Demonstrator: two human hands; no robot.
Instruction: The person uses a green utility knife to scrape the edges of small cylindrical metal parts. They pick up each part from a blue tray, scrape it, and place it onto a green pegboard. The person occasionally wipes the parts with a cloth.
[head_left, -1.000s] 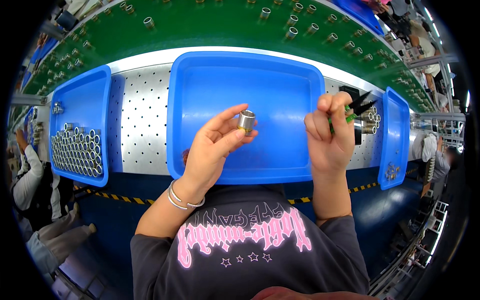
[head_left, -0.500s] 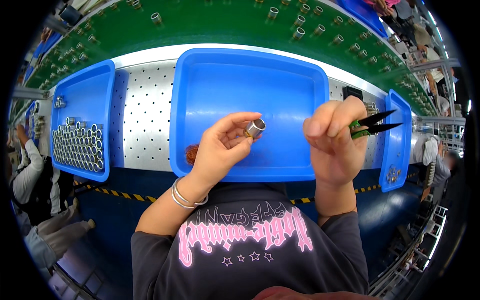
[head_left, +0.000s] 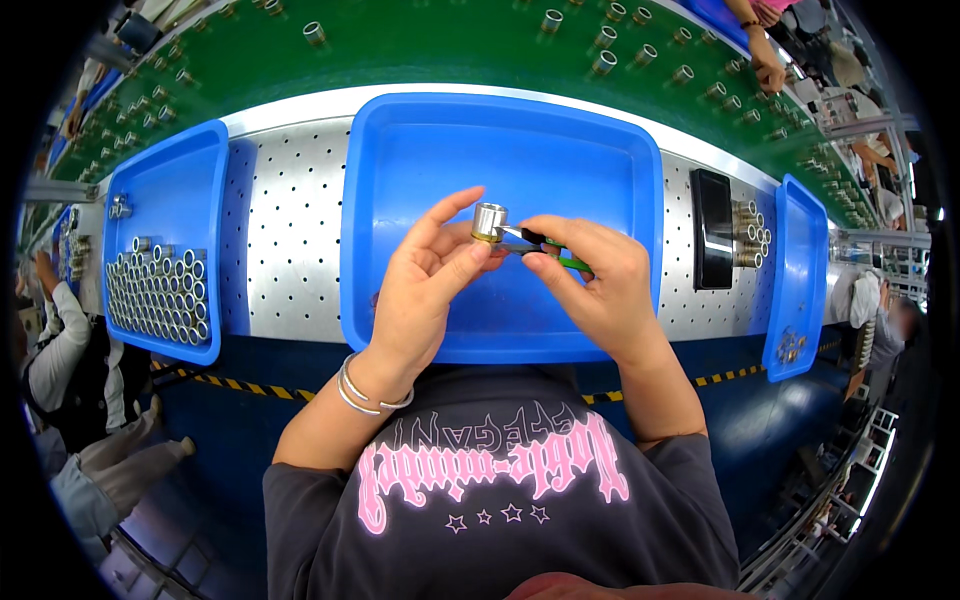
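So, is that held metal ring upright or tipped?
Upright, or nearly: the metal ring shows its open rim at the top, held in the left hand.

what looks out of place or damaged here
In the left tray, some metal parts sit toward the far-left corner, apart from the packed rows, so they look stray. The cylinder in the left hand shows no visible damage.

Head camera: it was the left one of two fisheye cameras, worn on the person's head.
Direction: it looked downward, upright, upon the left hand (head_left: 418, 275) and the right hand (head_left: 610, 285).
Shirt (head_left: 500, 485): it was very near, seen from above at the lower edge.
Blue tray (head_left: 500, 165): it lay around the centre, beneath the hands.
Green surface (head_left: 430, 50): it was farther, bent like an arch along the top.
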